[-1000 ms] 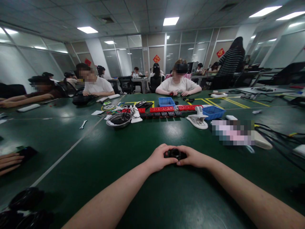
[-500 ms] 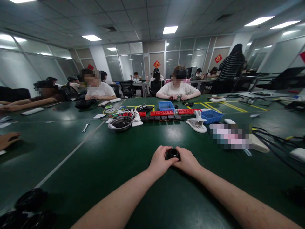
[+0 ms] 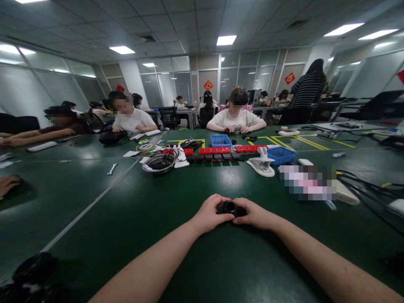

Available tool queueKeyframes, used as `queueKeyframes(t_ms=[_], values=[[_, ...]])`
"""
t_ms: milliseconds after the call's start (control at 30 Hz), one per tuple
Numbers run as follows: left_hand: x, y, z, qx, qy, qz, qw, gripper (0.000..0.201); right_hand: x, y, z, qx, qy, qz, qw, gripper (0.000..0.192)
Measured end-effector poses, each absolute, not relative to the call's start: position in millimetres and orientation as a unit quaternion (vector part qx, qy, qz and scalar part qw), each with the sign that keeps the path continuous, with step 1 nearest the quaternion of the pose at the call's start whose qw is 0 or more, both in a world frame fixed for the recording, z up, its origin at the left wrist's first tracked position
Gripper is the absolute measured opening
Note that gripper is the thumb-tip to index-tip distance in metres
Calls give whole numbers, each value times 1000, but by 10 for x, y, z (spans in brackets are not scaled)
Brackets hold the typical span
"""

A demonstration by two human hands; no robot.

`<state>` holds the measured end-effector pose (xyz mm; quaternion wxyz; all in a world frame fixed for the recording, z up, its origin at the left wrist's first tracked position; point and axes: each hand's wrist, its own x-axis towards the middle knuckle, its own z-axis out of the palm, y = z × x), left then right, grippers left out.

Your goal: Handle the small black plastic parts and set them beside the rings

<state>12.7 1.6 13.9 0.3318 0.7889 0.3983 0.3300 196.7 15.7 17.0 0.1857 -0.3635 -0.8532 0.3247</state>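
A black, shiny ring-shaped part (image 3: 229,207) with a round hole facing up is between my hands, just over or on the green table. My left hand (image 3: 212,215) grips it from the left, fingers behind and thumb in front. My right hand (image 3: 254,213) curves round its right side, with index finger at the back and thumb at the front. A dark gap shows between the right palm and the part. Several black round parts (image 3: 34,269) lie at the lower left, partly cut off by the frame.
Ahead lie a metal bowl (image 3: 158,164) with a black cable, red and black power strips (image 3: 217,156), blue trays (image 3: 280,155) and a white clamp base (image 3: 261,163). A wrench (image 3: 112,169) lies left, cables (image 3: 362,185) right. Another person's hand (image 3: 9,185) rests at the left edge.
My right hand has shifted slightly right, its fingers less tightly wrapped round the black part. My left hand keeps its grip. The other person's hand at left has moved a little left.
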Motion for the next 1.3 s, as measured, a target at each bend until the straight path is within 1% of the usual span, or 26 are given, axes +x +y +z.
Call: queueKeyframes(t_ms=[333,700,867,1000,1067,1133,1300], values=[[122,8,145,781,407,322,348,42,1976,158,216,-338,-860,338,179,26],[120,6,142,778,402,329,353,43,1981,174,149,-358,-842,358,188,28],[132,9,146,778,419,318,344,44,1968,181,134,-360,-822,395,195,27],[153,-10,154,782,438,314,312,44,1966,183,88,-397,-794,412,203,26],[175,-28,155,781,455,319,284,42,1945,174,60,-428,-788,391,208,26],[203,-46,151,776,474,328,257,40,1897,153,29,-467,-787,341,217,28],[242,-62,130,754,510,347,226,38,1732,65,-28,-568,-779,145,220,23]])
